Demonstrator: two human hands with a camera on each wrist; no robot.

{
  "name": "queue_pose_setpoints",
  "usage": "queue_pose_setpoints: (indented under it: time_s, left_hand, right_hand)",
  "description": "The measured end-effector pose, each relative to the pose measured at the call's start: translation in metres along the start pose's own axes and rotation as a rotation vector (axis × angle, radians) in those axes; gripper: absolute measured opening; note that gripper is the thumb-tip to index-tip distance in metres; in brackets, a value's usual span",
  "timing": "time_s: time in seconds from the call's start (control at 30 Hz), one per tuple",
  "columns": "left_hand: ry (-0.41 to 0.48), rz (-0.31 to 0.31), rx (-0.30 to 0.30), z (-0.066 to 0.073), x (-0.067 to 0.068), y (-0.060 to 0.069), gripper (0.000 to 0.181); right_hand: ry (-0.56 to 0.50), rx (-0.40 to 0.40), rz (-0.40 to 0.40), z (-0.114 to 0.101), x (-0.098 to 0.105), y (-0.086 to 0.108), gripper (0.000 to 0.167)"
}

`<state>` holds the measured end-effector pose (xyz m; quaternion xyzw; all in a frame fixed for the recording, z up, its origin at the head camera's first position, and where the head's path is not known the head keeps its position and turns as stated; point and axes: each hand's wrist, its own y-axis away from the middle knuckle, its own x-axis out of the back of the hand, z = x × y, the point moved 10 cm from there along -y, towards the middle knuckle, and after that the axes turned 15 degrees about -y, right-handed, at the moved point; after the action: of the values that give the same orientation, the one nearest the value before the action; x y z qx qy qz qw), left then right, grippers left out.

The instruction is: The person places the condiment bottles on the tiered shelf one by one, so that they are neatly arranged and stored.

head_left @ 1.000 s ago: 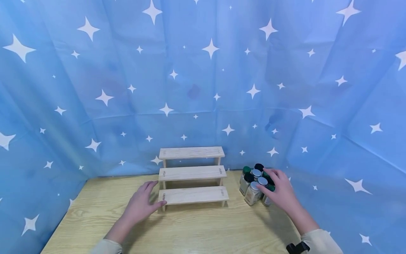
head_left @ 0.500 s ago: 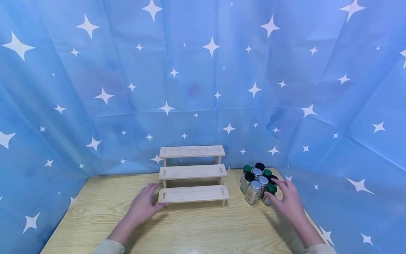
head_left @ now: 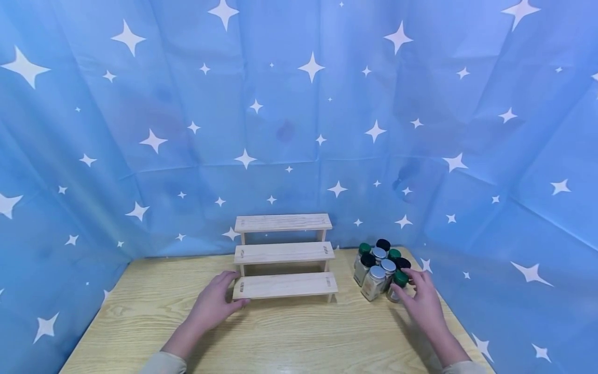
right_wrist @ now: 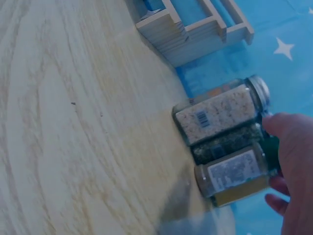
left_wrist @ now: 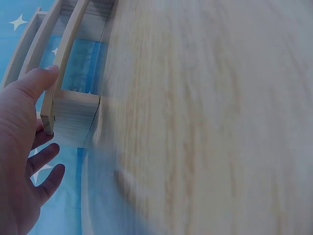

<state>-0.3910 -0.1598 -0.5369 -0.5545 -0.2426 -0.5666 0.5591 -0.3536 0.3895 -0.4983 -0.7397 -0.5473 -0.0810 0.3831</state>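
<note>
In the head view, a three-step wooden rack (head_left: pixel 285 285) stands at the middle back of the table. My left hand (head_left: pixel 210 306) grips the left end of its lowest step, thumb at the front. The left wrist view shows my left hand (left_wrist: pixel 19 127) with its thumb on the board's edge and lower fingers loose beside the rack (left_wrist: pixel 73 115). Several jars with green, black and silver caps stand grouped at right. My right hand (head_left: pixel 427 309) has thumb and fingers round a green cap (head_left: pixel 400 278) at the group's front right; the right wrist view shows that jar (right_wrist: pixel 234 171) upright.
The wooden table (head_left: pixel 280 343) extends in front of the rack and jars. A blue cloth (head_left: pixel 285 187) with white stars hangs behind and at both sides. A silver-capped jar (head_left: pixel 374 284) stands left of the green-capped one.
My right hand has moved from above the jars to their right front side, and its fingers have drawn in at the green cap. My left hand stays at the rack, its thumb shifted slightly.
</note>
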Motion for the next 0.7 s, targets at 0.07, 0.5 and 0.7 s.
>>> queue_pose_setpoints:
  time_s: [0.07,0.5,0.7]
  left_hand:
    - [-0.003,-0.011,0.007,-0.002,-0.002,0.000,0.079]
    - [0.047,-0.045,0.047,-0.006,-0.001,-0.001,0.077]
    - [0.106,-0.070,0.084,-0.007,-0.003,-0.003,0.078]
  right_hand:
    - [-0.008,-0.011,0.002,0.004,-0.003,0.000,0.056]
    - [-0.096,-0.099,0.073,0.018,-0.013,0.004,0.050]
    - [-0.137,-0.077,0.222,0.014,0.002,0.010,0.048]
